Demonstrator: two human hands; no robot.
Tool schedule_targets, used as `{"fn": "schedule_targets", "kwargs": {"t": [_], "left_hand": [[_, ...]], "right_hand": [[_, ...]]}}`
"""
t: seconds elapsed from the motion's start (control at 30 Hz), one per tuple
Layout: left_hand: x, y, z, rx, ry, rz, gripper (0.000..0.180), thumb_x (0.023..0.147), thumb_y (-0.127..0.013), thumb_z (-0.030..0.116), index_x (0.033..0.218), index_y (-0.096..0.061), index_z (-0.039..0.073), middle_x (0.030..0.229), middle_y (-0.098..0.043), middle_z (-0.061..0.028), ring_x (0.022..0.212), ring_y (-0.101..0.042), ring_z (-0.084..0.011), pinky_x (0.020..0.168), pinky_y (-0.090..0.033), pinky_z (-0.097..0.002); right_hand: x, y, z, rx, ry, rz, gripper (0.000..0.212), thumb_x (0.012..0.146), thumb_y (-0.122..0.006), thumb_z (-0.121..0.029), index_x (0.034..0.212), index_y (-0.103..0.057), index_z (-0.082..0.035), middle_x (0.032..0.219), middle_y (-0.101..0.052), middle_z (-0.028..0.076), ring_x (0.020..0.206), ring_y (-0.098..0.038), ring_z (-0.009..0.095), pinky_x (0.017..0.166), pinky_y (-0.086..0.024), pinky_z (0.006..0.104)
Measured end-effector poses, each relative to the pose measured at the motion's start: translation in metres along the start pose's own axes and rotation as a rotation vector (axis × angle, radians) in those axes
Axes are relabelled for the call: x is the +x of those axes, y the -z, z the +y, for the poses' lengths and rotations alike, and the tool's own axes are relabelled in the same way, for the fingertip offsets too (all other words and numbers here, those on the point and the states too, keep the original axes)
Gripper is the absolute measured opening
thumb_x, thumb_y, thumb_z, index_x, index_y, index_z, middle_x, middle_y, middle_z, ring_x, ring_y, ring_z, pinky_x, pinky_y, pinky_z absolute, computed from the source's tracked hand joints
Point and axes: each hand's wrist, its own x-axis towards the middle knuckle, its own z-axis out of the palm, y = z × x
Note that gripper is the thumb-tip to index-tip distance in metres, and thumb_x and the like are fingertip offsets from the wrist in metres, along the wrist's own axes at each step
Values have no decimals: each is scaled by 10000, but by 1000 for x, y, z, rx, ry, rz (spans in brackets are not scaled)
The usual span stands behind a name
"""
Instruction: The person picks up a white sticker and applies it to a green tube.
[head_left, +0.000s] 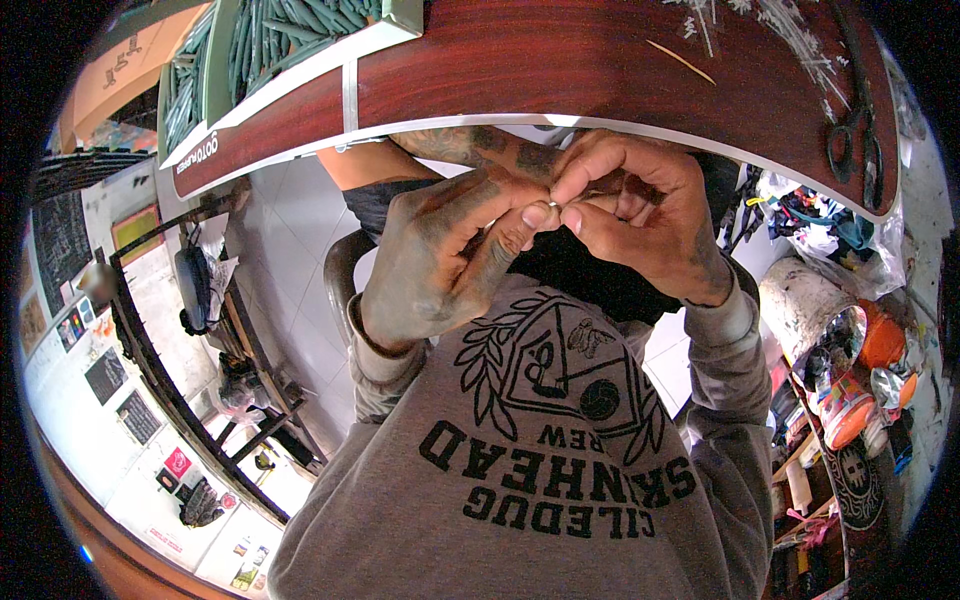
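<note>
Grey sweatshirt (520, 500) with black printed emblem and lettering. Reddish-brown wood-grain table (560, 60), white-edged. Black scissors (855, 140); dark green sticks (290, 30); orange pots (880, 340).

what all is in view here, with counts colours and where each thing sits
table: one, reddish-brown wood with a pale edge, across the top
scissors: one pair, dark, on the table at right
thin stick: one, light tan, on the table near the middle
green strips: many, in trays at top left
tiny item: one, pale, too small to identify, pinched between both hands' fingertips
bucket: one, whitish and stained, on the floor at right
sweatshirt: one, grey with dark print, lower centre
left hand: one, below the table edge, fingertips meeting the right
right hand: one, beside it, pinching too
</note>
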Motion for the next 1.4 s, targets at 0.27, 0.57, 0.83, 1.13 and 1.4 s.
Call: {"fn": "schedule_targets", "kwargs": {"t": [0.27,0.57,0.83,1.13,1.4], "left_hand": [[2,-3,5,-29,30,11,152,963,-604,132,971,-693,10,801,-681,-108,672,-650,-200,607,-496,-318],[2,-8,0,-172,93,254,181,957,-639,147,1050,-712,10,879,-717,-86,739,-653,-146,691,-502,-274],[-5,-7,15,-525,314,442,241,936,-696,165,1113,-691,2,826,-741,-64,621,-576,-43,596,-446,-176],[-7,-9,21,-605,339,585,205,912,-728,172,1018,-680,4,766,-723,-57,601,-602,-49,528,-430,-174],[-2,-15,23,-719,204,654,200,941,-682,150,1048,-699,-19,902,-734,-115,744,-663,-103,550,-462,-192]], "right_hand": [[-1,-1,-1,-115,32,46,124,858,-710,-22,959,-641,-3,937,-640,45,896,-661,126,850,-562,286],[4,18,-37,-630,227,312,189,851,-726,-23,1029,-663,-6,999,-639,85,897,-661,160,733,-555,280],[27,46,-29,-1702,388,667,139,845,-727,-134,971,-712,-78,987,-658,67,880,-653,267,772,-528,369],[25,17,-28,-1061,429,475,113,951,-627,-149,1037,-634,-76,967,-670,79,787,-658,208,688,-534,317],[6,-47,-16,-210,399,327,197,923,-637,23,1119,-622,16,1079,-656,115,1006,-641,173,883,-507,287]]}}
